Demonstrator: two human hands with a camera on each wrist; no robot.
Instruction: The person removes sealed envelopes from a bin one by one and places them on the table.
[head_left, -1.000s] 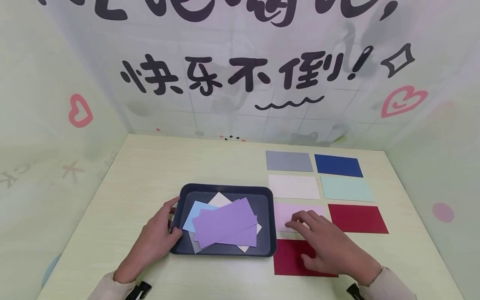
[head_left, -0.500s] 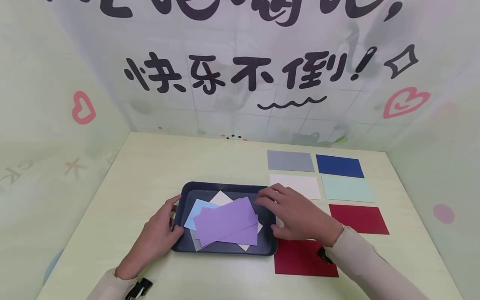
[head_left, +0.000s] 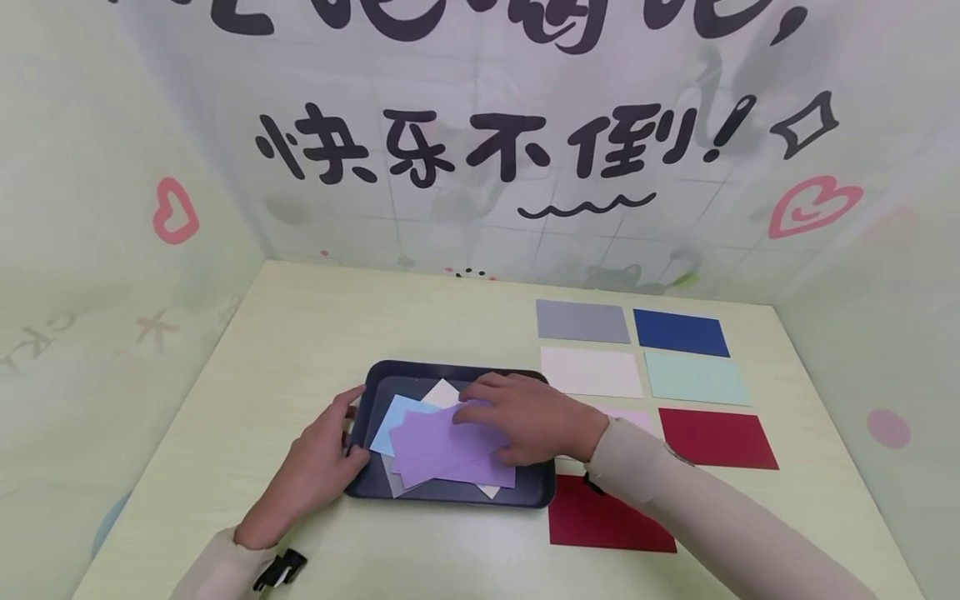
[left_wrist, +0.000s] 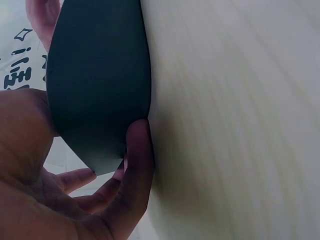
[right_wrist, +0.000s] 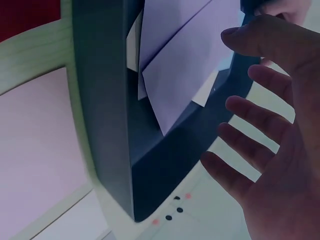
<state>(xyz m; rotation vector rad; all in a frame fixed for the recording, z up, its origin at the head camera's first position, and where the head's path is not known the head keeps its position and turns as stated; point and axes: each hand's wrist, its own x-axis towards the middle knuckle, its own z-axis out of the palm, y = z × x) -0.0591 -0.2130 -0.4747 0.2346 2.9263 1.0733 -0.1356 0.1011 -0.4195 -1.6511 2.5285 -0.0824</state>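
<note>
A dark navy tray (head_left: 525, 493) lies on the table, bearing a loose pile of paper cards. Purple cards (head_left: 431, 446) top the pile; a light blue card (head_left: 385, 427), a white card (head_left: 442, 389) and a grey card stick out below. My left hand (head_left: 318, 467) grips the tray's left end, thumb at the rim and fingers curled around the outer wall, as the left wrist view (left_wrist: 95, 85) of the tray confirms. Above the pile hovers my right hand (head_left: 528, 417), fingers spread and loosely bent; the right wrist view shows nothing between them.
Right of the tray, cards lie in two columns: grey (head_left: 582, 321), navy blue (head_left: 679, 332), pale pink (head_left: 590, 372), mint (head_left: 697, 379), crimson (head_left: 717, 437), a partly covered lilac card (head_left: 634, 420), and another crimson card (head_left: 596, 521). A printed curtain (head_left: 465, 225) stands behind the table.
My right hand has moved left from over the lilac card, across the tray's right rim, to above the purple cards. My left hand keeps its hold on the tray.
</note>
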